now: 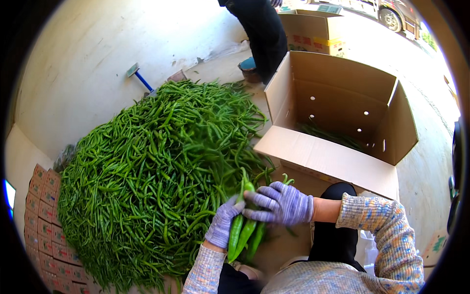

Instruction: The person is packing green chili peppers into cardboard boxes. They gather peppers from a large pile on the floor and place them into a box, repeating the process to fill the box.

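Note:
My left hand [222, 223], in a purple knitted glove, is closed around several long green chili peppers [245, 235]. Against the same bunch is my right hand [286, 205], gloved alike, with its fingers curled over the peppers; curved stems show above its knuckles. Both hands are over the floor beside a large heap of green chili peppers [147, 176]. To the right of the heap, an open cardboard box [341, 82] has its near flap folded outward. Some green peppers [328, 136] lie on its bottom, partly hidden by that flap.
Beyond the box, a person's dark-trousered leg [262, 33] stands near another cardboard box [312, 31]. A blue-handled tool [143, 81] leans by the wall behind the heap. Stacked printed boxes [46, 228] line the left side. A vehicle [391, 16] is outside.

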`<state>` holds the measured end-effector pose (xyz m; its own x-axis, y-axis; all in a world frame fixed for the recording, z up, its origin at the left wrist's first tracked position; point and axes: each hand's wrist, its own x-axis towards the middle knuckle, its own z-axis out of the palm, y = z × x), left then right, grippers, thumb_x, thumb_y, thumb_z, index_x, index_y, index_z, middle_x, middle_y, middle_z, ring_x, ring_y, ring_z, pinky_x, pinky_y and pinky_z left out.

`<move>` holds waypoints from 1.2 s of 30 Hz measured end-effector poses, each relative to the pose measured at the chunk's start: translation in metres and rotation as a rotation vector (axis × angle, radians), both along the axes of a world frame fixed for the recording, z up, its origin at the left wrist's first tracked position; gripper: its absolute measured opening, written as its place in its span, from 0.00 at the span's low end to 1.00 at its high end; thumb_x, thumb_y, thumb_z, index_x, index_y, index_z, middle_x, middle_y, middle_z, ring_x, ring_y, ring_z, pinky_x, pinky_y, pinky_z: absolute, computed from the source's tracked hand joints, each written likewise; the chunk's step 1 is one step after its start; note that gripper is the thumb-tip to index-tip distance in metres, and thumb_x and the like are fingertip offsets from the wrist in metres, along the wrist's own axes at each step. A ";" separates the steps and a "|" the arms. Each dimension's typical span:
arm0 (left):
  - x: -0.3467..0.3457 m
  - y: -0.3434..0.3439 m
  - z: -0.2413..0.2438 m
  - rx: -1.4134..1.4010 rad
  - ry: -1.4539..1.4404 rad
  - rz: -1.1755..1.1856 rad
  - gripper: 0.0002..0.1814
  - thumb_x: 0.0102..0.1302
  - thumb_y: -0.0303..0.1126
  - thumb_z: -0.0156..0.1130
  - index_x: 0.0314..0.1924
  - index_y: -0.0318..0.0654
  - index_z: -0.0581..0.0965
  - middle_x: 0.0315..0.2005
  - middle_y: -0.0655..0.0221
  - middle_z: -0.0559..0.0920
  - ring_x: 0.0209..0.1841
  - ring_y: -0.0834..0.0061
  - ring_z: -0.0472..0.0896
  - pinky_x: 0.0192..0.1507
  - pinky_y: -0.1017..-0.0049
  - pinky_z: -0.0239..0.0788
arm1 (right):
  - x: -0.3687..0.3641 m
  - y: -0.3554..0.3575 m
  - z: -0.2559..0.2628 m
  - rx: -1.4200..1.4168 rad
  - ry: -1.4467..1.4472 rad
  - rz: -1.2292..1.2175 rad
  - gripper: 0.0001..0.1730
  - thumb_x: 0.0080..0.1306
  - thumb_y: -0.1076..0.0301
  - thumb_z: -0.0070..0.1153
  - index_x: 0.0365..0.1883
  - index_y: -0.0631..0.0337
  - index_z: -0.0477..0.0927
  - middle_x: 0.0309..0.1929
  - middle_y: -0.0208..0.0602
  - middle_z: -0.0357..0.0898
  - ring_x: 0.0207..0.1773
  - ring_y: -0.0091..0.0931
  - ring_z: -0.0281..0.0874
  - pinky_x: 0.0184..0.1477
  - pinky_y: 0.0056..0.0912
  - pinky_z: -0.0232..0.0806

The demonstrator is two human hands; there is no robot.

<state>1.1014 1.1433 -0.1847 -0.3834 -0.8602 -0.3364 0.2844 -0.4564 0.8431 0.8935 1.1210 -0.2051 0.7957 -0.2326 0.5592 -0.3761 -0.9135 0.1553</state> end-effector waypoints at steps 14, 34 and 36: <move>0.053 -0.007 -0.012 0.013 -0.159 0.237 0.20 0.66 0.39 0.54 0.50 0.29 0.67 0.42 0.43 0.78 0.32 0.59 0.82 0.32 0.63 0.77 | -0.007 0.001 -0.015 0.244 0.046 -0.110 0.27 0.56 0.64 0.51 0.55 0.60 0.69 0.44 0.39 0.75 0.40 0.32 0.77 0.42 0.37 0.65; -0.118 -0.106 0.009 -1.311 -1.091 -0.248 0.37 0.46 0.37 0.70 0.58 0.36 0.69 0.54 0.54 0.72 0.58 0.55 0.69 0.61 0.63 0.57 | -0.322 -0.126 -0.004 0.706 -0.097 -1.444 0.29 0.52 0.53 0.61 0.50 0.56 0.71 0.37 0.44 0.80 0.42 0.40 0.79 0.44 0.42 0.70; -0.176 -0.124 -0.018 -1.486 -1.213 -0.542 0.51 0.44 0.50 0.70 0.65 0.36 0.59 0.63 0.53 0.61 0.67 0.54 0.56 0.67 0.57 0.44 | -0.345 -0.140 -0.039 0.742 0.035 -1.527 0.31 0.53 0.53 0.60 0.52 0.57 0.69 0.41 0.45 0.80 0.46 0.41 0.78 0.45 0.43 0.70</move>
<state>0.9258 1.0193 -0.2030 -0.8163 -0.5535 0.1651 -0.5256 0.8303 0.1852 0.5481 0.9811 -0.2441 -0.3760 -0.9262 -0.0263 -0.9227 0.3769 -0.0807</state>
